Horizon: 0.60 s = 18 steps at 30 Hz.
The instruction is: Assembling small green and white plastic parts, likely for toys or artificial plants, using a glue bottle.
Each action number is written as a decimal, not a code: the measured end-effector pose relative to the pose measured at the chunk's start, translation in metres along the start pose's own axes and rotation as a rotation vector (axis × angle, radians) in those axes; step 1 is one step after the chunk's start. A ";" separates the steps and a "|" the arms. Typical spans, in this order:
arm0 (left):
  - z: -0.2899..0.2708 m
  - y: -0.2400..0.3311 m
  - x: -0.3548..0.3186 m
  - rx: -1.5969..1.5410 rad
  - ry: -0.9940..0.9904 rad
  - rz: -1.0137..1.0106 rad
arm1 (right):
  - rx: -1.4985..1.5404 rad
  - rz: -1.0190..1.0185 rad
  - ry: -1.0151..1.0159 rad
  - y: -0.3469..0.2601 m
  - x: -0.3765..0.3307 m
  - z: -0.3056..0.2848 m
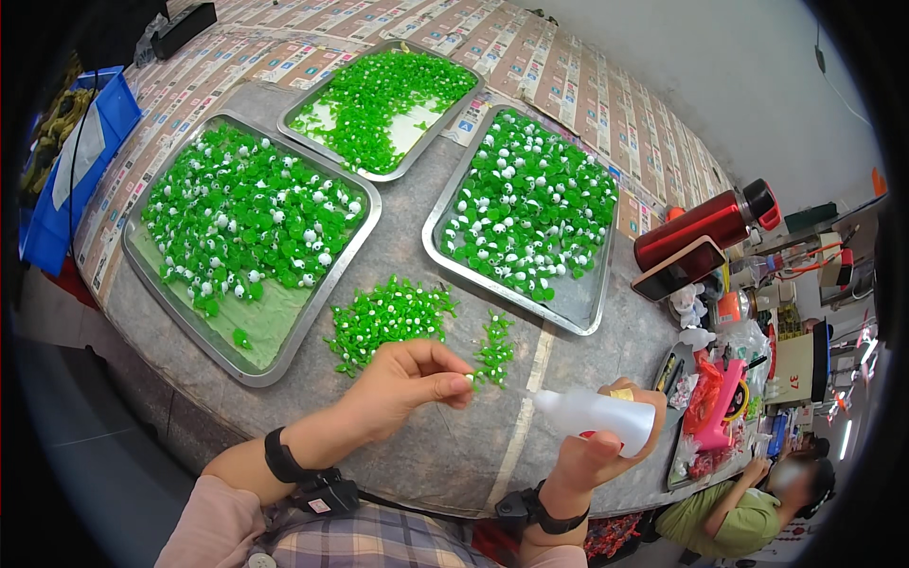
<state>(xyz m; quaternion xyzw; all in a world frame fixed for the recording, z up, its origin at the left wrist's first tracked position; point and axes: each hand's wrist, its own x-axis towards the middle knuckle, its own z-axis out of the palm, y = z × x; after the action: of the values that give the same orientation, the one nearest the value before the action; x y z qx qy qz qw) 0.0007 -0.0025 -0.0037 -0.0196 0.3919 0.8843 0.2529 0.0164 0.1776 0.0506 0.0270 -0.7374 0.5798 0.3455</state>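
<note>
Head view: left hand (409, 381) pinches a small green piece (471, 379) — probably one from the pile (388, 317) at 12 o'clock on the surface (445, 445). Right hand (595, 452) grips a white squeeze bottle (595, 415), nozzle pointing toward it — gluing step; tip must meet piece.

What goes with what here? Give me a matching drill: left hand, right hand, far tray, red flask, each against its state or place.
1 left hand
2 right hand
3 far tray
4 red flask

a lies on its side at the right
b grips a white squeeze bottle
c holds green pieces only
d pinches a small green piece

Pairs: 1-d, 2-b, 3-c, 4-a
</note>
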 end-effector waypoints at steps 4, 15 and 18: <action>0.004 -0.001 -0.002 0.164 0.055 0.196 | -0.139 0.013 -0.052 -0.005 0.002 0.005; 0.003 0.000 -0.002 0.164 0.042 0.228 | -0.128 0.000 -0.104 -0.001 -0.001 0.007; 0.005 -0.001 -0.001 0.149 0.043 0.228 | -0.168 -0.071 0.020 0.004 0.000 -0.001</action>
<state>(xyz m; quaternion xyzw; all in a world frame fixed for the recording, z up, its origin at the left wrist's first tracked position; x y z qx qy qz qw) 0.0027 0.0006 -0.0006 0.0249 0.4617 0.8750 0.1432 0.0151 0.1801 0.0472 0.0183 -0.7784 0.5036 0.3744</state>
